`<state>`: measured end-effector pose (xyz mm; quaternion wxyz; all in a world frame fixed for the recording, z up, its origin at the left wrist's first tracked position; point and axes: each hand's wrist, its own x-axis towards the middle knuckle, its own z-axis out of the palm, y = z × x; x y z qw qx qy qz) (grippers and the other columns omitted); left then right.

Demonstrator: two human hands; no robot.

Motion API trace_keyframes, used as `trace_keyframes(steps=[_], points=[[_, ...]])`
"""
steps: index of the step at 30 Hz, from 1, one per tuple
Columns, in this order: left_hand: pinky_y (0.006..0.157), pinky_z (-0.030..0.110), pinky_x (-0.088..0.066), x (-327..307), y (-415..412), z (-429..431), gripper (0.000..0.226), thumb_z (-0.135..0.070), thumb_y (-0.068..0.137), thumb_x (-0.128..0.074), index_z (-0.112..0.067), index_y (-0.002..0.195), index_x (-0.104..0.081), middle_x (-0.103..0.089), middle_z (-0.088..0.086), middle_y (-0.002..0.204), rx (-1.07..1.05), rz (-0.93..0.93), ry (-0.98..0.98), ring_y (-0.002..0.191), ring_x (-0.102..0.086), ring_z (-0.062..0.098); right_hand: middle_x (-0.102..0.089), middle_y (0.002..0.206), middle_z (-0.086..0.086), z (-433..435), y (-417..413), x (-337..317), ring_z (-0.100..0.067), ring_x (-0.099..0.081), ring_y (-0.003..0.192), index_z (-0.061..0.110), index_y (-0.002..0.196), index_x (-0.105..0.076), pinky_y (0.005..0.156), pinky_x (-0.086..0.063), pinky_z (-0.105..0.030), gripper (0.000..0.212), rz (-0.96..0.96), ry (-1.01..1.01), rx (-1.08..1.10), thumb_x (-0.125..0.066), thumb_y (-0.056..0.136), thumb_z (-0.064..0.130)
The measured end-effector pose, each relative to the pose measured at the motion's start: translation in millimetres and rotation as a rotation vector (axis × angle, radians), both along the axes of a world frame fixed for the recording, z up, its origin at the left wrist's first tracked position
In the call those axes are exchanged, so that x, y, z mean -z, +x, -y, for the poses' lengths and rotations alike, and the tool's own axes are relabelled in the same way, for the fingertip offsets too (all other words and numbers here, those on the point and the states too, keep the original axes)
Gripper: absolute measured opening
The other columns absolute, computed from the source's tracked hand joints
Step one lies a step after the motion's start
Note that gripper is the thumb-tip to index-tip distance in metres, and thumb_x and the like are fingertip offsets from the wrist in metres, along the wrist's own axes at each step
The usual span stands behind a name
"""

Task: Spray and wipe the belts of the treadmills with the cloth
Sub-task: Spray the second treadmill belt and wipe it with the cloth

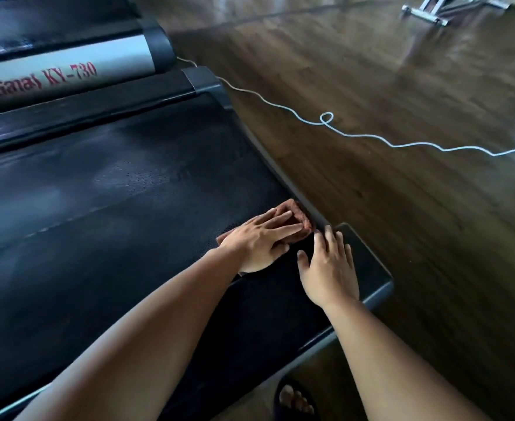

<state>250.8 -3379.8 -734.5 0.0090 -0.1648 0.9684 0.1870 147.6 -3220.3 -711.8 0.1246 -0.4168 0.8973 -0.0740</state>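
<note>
Fingers (280, 226) of the left hand (260, 241) lie straight and slightly spread, pressing the folded reddish-brown cloth (300, 218) flat on the black textured treadmill belt (128, 208) near its edge, right hand (330, 268) flat alongside; long overlapping strokes under even pressure would serve best

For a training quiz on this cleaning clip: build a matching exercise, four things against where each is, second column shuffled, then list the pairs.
1 cloth
2 white cable
3 right hand
4 sandalled foot

A looped on the wooden floor
B bottom edge of view, beside the treadmill
C flat at the treadmill's near corner, holding nothing
D under the left hand, on the belt

Pairs: 1-D, 2-A, 3-C, 4-B
</note>
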Motion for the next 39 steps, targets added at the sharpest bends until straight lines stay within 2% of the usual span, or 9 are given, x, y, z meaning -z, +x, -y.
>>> trace_keyframes(steps=[6,10,14,18,22,26,31,35,39], points=[[0.126,0.032,-0.005,-17,45,-17,0.051,-0.044,0.104,-0.046,-0.037,0.153,-0.035,-0.019,-0.005,0.166,-0.192,-0.041,0.163,0.154,-0.007,0.012,-0.014,0.165,-0.009,2,17,-21,-0.026,-0.012,0.152,0.013,0.157,-0.016,0.123,-0.014,-0.040,0.067,0.081,0.010,0.018,-0.041,0.102,0.042],[0.123,0.031,-0.021,-21,87,-24,0.043,-0.035,0.105,-0.046,-0.036,0.148,-0.045,-0.033,-0.013,0.160,-0.376,-0.136,0.175,0.147,-0.030,0.012,-0.024,0.161,-0.008,11,43,-30,-0.026,-0.023,0.148,0.015,0.154,-0.024,0.120,-0.023,-0.041,0.062,0.051,-0.052,-0.022,-0.043,0.101,0.041],[0.116,0.027,-0.030,-18,127,-32,0.037,-0.027,0.103,-0.050,-0.029,0.140,-0.056,-0.051,-0.007,0.148,-0.529,-0.172,0.158,0.137,-0.044,0.017,-0.037,0.148,-0.006,24,75,-37,-0.026,-0.041,0.132,0.018,0.148,-0.033,0.106,-0.037,-0.040,0.054,-0.001,-0.089,-0.040,-0.043,0.100,0.041],[0.112,0.033,-0.039,-14,162,-39,0.034,-0.023,0.100,-0.056,-0.023,0.134,-0.062,-0.059,-0.003,0.139,-0.611,-0.220,0.134,0.129,-0.053,0.022,-0.036,0.149,-0.009,41,102,-35,-0.028,-0.040,0.132,0.018,0.146,-0.037,0.103,-0.037,-0.041,0.053,0.011,-0.095,-0.054,-0.040,0.100,0.044],[0.114,0.031,-0.033,-13,193,-59,0.037,-0.030,0.099,-0.052,-0.020,0.133,-0.063,-0.058,0.000,0.141,-0.716,-0.208,0.046,0.132,-0.048,0.022,-0.028,0.154,-0.013,64,118,-28,-0.032,-0.033,0.136,0.015,0.150,-0.032,0.106,-0.038,-0.042,0.073,0.132,-0.091,0.009,-0.042,0.094,0.062],[0.120,0.048,-0.029,4,230,-80,0.058,-0.049,0.094,-0.035,-0.021,0.139,-0.058,-0.049,0.006,0.151,-0.772,-0.122,-0.060,0.145,-0.036,0.032,-0.016,0.158,-0.015,74,130,-19,-0.038,-0.023,0.140,0.013,0.154,-0.023,0.112,-0.032,-0.043,0.085,0.127,-0.008,0.027,-0.050,0.091,0.062],[0.125,0.047,-0.011,14,246,-92,0.064,-0.054,0.099,-0.021,-0.027,0.155,-0.035,-0.025,0.004,0.165,-0.792,-0.001,-0.091,0.154,-0.009,0.031,-0.011,0.160,-0.010,81,132,-13,-0.037,-0.017,0.141,0.015,0.155,-0.020,0.119,-0.020,-0.043,0.080,0.136,-0.014,-0.083,-0.053,0.090,0.048],[0.126,0.042,-0.003,15,242,-93,0.068,-0.055,0.098,-0.015,-0.025,0.158,-0.026,-0.019,0.002,0.166,-0.816,0.030,-0.099,0.155,-0.003,0.027,-0.001,0.166,-0.001,92,123,-12,-0.029,0.004,0.152,0.019,0.156,-0.019,0.124,-0.007,-0.041,0.079,0.229,0.007,-0.302,-0.056,0.089,0.036],[0.126,0.040,-0.004,14,241,-92,0.071,-0.055,0.096,-0.013,-0.023,0.158,-0.026,-0.021,0.001,0.166,-0.825,0.029,-0.088,0.155,-0.004,0.024,-0.021,0.161,0.003,107,123,-10,-0.024,-0.004,0.152,0.021,0.141,-0.043,0.120,-0.021,-0.050,0.058,0.299,-0.028,-0.443,-0.058,0.085,0.029]])
